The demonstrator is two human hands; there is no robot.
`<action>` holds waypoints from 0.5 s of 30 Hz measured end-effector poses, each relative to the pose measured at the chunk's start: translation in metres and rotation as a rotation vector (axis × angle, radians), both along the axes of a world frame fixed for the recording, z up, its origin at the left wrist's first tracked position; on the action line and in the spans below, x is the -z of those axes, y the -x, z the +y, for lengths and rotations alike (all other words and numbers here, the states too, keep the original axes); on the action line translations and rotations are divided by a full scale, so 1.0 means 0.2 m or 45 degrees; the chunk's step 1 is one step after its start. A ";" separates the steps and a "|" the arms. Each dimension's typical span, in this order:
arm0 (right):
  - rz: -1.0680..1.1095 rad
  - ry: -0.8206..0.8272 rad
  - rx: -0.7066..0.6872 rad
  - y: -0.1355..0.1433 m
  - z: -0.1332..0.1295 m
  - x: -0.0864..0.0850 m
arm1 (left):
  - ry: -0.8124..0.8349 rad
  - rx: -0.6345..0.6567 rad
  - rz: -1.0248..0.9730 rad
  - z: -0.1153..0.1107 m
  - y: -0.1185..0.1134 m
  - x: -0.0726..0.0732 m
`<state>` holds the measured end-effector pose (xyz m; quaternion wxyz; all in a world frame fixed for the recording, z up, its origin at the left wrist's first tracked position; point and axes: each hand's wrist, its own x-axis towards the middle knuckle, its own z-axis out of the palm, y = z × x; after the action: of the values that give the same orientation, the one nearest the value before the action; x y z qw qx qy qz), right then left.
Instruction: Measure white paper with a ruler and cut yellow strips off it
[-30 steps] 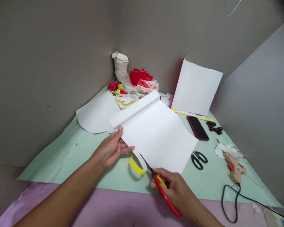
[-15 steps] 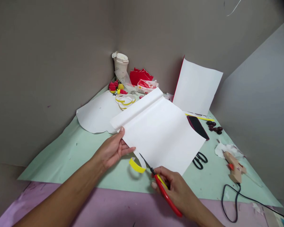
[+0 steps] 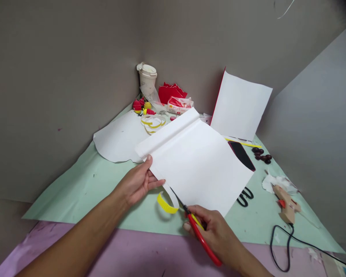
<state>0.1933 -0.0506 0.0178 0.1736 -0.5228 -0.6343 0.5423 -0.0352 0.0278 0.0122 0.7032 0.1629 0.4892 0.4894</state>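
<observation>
My left hand (image 3: pixel 142 180) pinches the left edge of a white paper sheet (image 3: pixel 198 165), thumb on top and fingers beneath. A fold runs across the sheet's far end. My right hand (image 3: pixel 209 229) grips scissors (image 3: pixel 203 240) with red and yellow handles, their dark blades at the sheet's near edge. From that edge a thin strip (image 3: pixel 167 204) curls down, showing its yellow side, still joined to the sheet near my left fingers. Part of the left fingers is hidden under the paper.
Beyond the sheet lie yellow-edged strip loops (image 3: pixel 154 123), another white sheet (image 3: pixel 119 136) and a lidded white cup (image 3: pixel 147 77). To the right are a phone (image 3: pixel 242 156), black scissor handles (image 3: pixel 244 197), dark beads (image 3: pixel 261 154) and a corded glue gun (image 3: pixel 286 206).
The white sheet's right corner has shifted slightly right and down. The curled strip has swung down a little. Both hands stay almost in place.
</observation>
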 end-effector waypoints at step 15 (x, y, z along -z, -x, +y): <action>-0.032 -0.006 -0.006 -0.01 0.00 0.02 | 0.013 0.001 -0.011 0.00 -0.02 -0.01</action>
<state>0.1955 -0.0508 0.0139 0.1655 -0.5278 -0.6388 0.5347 -0.0318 0.0271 0.0135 0.7063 0.1574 0.4887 0.4874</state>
